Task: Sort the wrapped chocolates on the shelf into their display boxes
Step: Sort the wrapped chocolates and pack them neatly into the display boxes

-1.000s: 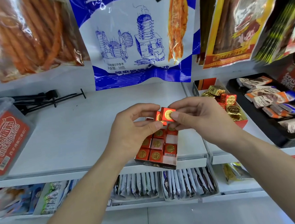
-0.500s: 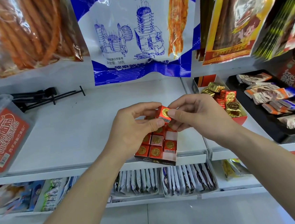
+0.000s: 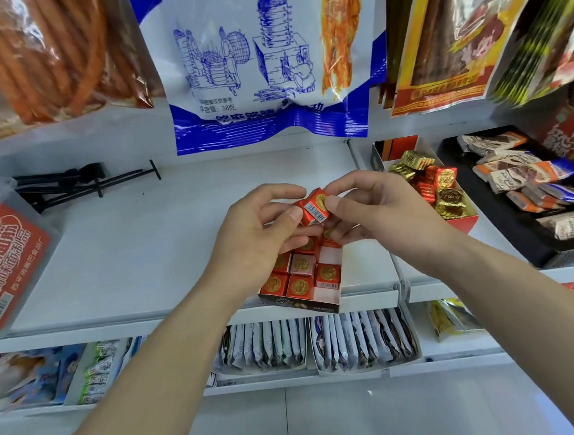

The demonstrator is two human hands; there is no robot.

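Hands: left [image 3: 252, 233] and right [image 3: 377, 210] pinch red chocolate [image 3: 315, 208] | raised over display box [image 3: 301, 302]

Just the one head-worn wide-angle view, facing forward and down, close in on the white shelf [image 3: 144, 256].

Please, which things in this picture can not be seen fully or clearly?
Head view, display box: far rows hidden by the left hand and right hand.
Head view, held red chocolate: barcode too small to read.
Head view, hanging snack bags: cut off by top edge.
Head view, plastic tub: cut off by left edge.
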